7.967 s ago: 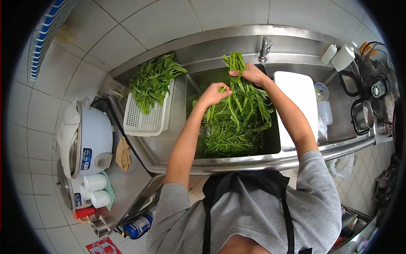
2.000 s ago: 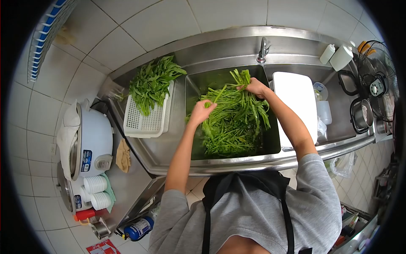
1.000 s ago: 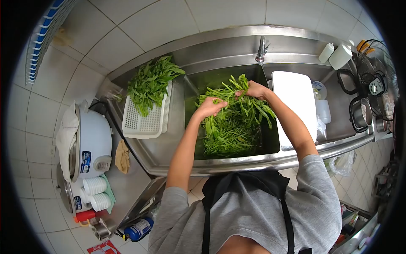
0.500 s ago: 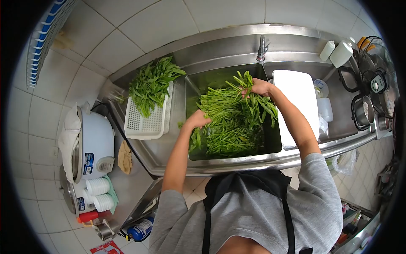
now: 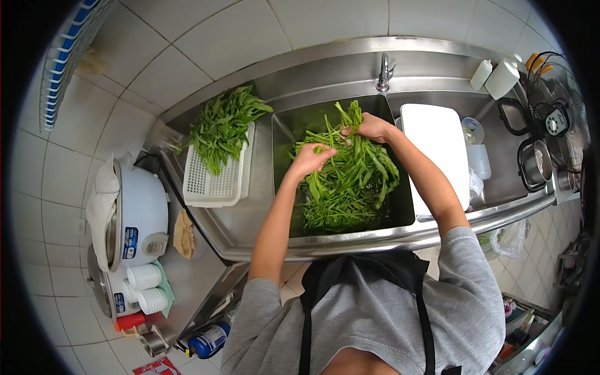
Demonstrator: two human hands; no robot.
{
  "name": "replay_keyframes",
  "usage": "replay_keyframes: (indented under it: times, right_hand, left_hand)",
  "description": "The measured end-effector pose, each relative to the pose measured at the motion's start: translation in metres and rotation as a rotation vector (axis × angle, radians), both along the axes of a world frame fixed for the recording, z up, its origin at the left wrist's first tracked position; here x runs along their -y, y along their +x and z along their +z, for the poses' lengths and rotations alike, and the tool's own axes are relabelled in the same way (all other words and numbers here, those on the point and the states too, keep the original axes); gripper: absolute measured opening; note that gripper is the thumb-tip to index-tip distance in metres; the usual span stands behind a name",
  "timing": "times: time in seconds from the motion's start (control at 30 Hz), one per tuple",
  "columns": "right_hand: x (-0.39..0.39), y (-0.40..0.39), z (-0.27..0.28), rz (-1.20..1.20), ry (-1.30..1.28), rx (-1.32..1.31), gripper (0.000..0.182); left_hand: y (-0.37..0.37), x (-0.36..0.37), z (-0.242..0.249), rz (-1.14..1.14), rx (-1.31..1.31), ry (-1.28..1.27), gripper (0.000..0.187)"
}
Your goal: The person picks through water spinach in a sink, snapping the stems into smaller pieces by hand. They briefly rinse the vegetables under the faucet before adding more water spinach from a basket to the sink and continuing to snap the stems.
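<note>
Long-stemmed leafy greens (image 5: 350, 187), which look like water spinach, fill much of the left sink basin (image 5: 287, 128). At the basin's upper right, my right hand (image 5: 370, 127) is closed around a bunch of them, with stems sticking up past the fingers and leaves hanging below. My left hand (image 5: 314, 160) is closed over stems near the middle of the heap, just left of my right hand. On the counter to the left, more greens (image 5: 228, 125) lie over the far end of a white perforated basket (image 5: 209, 181).
A faucet (image 5: 384, 72) rises behind the basin. To the right are a white board (image 5: 435, 156), bottles (image 5: 502, 80), a pot (image 5: 535, 164) and a fan (image 5: 556, 122). A rice cooker (image 5: 144, 206) and stacked white cups (image 5: 147, 287) stand at left.
My left hand has moved up and right from the basin's left side into the stems. My right hand has shifted slightly left with its bunch, and the heap's leaves have moved.
</note>
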State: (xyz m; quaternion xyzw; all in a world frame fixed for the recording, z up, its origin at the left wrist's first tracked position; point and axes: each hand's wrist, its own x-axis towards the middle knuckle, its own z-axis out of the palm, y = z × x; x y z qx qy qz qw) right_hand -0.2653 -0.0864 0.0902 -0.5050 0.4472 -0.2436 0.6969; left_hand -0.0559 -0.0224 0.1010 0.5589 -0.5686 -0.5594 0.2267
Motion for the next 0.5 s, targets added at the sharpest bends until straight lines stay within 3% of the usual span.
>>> replay_keyframes:
  times: [0.2, 0.33, 0.5]
  right_hand:
    - [0.011, -0.020, -0.015, -0.018, -0.097, -0.073, 0.019]
    - [0.006, -0.012, -0.008, -0.067, 0.020, -0.014, 0.032]
    - [0.006, 0.008, 0.006, 0.004, 0.106, 0.104, 0.032]
  left_hand:
    - [0.016, 0.000, 0.009, -0.007, -0.152, 0.122, 0.029]
    - [0.015, 0.001, 0.012, -0.089, -0.195, 0.136, 0.029]
    - [0.002, 0.002, 0.018, -0.216, -0.197, 0.160, 0.031]
